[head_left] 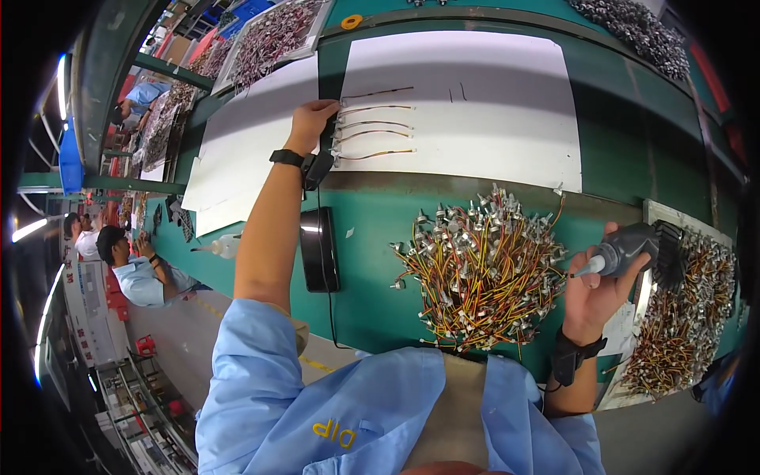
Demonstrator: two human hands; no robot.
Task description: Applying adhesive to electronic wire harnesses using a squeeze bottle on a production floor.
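Note:
My left hand (pixel 313 123) reaches across to the left edge of a white sheet (pixel 499 119). Its fingers are pinched at the left end of the topmost wired potentiometer (pixel 380 93), whose metal body they hide. Below it, several more wired potentiometers (pixel 376 123) lie in a row, bodies at the sheet's left edge and wires pointing right. My right hand (pixel 594 293) grips a dark squeeze bottle (pixel 629 249) with a pale nozzle, which points left. Between my arms, a large heap of wired potentiometers (pixel 483 277) lies on the green table, just left of the bottle.
A black phone-like device (pixel 319 249) lies beside my left forearm, near a small clear bottle (pixel 227 246). At right stands a tray (pixel 651 214) of wired parts. A yellow tape roll (pixel 351 22) sits on the far ledge. Other people (pixel 146 269) work at the left.

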